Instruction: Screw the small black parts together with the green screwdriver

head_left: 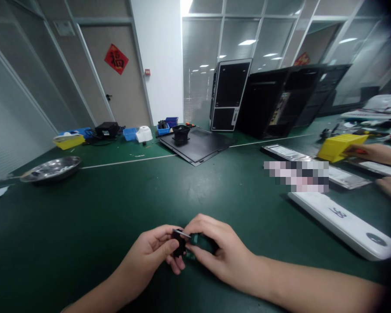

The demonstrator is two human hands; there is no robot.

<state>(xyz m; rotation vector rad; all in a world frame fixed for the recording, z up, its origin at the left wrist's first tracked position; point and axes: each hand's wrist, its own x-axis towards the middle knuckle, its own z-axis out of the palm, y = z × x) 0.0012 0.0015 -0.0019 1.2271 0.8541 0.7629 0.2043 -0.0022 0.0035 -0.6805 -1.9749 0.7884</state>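
Observation:
My left hand pinches a small black part between thumb and fingers, low over the middle front of the table. Close beside it, my right hand has its thumb and fingers closed around a small dark green piece. A thin metallic strip runs from the green piece across the top of the black part. Whether the strip and the green piece are one tool cannot be made out. My right fingers hide part of it.
A metal bowl stands at left. Behind are a black panel with a black fan-like part and computer cases. At right lie a long white device and another person's hands by a yellow bin.

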